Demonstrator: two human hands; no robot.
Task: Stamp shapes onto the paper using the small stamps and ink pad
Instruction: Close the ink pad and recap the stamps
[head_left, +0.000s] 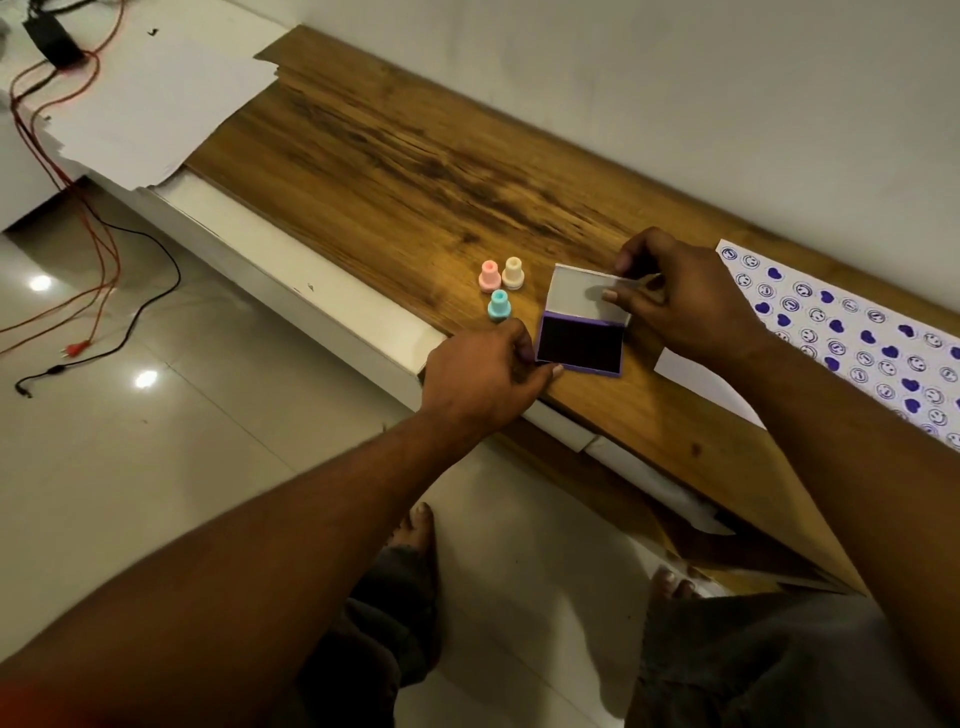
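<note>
A purple ink pad (579, 345) lies on the wooden shelf with its dark pad showing. Its clear lid (582, 293) stands tilted up behind it. My right hand (680, 296) pinches the lid's far edge. My left hand (485, 371) grips the pad's near left corner. Three small stamps stand upright just left of the pad: a pink stamp (489, 276), a cream stamp (513, 272) and a teal stamp (499, 305). The white paper (852, 332), at the right, is covered with several purple hearts and smiley faces.
The wooden shelf (415, 171) runs along a white wall, with a white front edge. White sheets (150, 93) cover its far left end. Red and black cables (98, 249) trail over the tiled floor. My bare feet (415, 525) stand below the shelf.
</note>
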